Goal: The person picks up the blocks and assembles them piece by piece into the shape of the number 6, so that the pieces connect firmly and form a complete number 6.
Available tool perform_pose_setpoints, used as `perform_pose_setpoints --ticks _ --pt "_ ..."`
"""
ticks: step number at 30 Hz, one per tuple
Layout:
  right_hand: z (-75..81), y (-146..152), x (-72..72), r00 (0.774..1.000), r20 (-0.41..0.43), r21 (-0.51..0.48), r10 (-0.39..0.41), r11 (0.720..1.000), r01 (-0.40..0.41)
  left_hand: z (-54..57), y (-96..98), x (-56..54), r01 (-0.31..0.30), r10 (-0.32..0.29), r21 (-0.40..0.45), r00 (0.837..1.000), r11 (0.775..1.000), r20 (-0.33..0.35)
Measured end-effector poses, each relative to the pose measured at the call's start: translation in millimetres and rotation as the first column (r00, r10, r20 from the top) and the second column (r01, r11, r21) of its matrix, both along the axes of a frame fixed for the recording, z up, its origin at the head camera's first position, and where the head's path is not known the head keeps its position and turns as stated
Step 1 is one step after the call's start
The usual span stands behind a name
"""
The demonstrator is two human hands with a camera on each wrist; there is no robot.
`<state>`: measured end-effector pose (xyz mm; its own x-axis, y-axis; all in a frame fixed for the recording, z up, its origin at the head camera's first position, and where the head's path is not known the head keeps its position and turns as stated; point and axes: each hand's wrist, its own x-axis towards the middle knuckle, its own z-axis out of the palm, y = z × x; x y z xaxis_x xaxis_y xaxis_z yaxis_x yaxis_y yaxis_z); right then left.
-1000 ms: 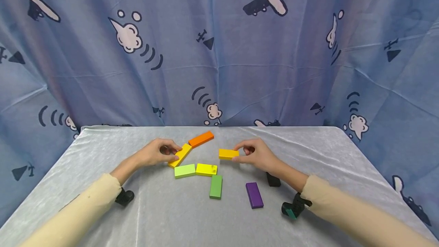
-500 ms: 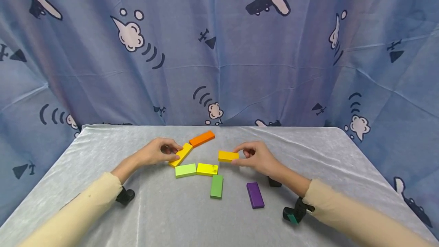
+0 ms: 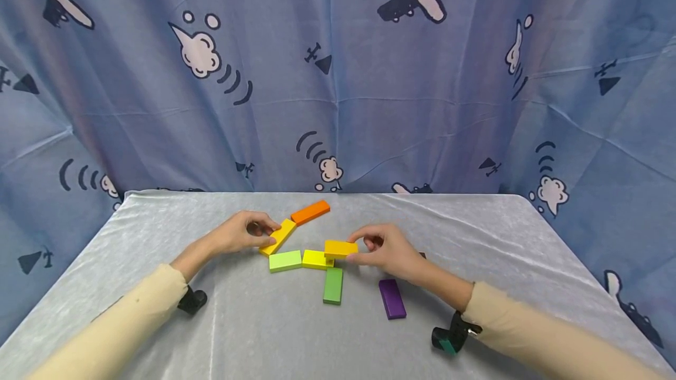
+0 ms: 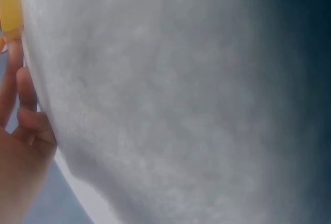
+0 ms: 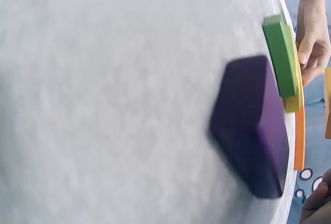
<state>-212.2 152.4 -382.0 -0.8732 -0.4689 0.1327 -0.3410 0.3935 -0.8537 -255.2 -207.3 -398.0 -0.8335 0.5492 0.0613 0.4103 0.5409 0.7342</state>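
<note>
My left hand (image 3: 237, 233) holds a golden-yellow block (image 3: 283, 234) by its long sides, flat on the table. My right hand (image 3: 388, 253) pinches the end of another golden-yellow block (image 3: 340, 249), which overlaps the right end of a bright yellow block (image 3: 314, 258) in the head view. Left of the bright yellow one lies a light green block (image 3: 285, 261), end to end with it. A green block (image 3: 333, 286) extends toward me from its right end. Beyond my left hand, an orange block (image 3: 310, 212) lies at an angle, its near end by the left-held block.
A purple block (image 3: 392, 299) lies alone at the right and looms large in the right wrist view. Black wrist devices hang under the left sleeve (image 3: 116, 321) and the right sleeve (image 3: 528, 321). A blue patterned curtain (image 3: 338, 75) stands behind the grey cloth-covered table (image 3: 253, 333).
My right hand has moved left and toward me, bringing its golden-yellow block over the bright yellow block's right end. My left hand stays on its block.
</note>
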Motion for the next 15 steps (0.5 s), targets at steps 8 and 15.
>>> perform_pose_setpoints --ticks 8,15 --pt "-0.1 -9 11.5 0.995 -0.050 0.001 0.085 0.996 -0.085 3.8 1.0 1.8 0.010 -0.011 0.027 1.000 1.000 0.007" --pt "-1.6 -15 21.7 0.985 -0.075 0.015 0.152 0.988 -0.152 0.7 -0.4 0.9 0.013 -0.013 0.016 1.000 1.000 -0.013"
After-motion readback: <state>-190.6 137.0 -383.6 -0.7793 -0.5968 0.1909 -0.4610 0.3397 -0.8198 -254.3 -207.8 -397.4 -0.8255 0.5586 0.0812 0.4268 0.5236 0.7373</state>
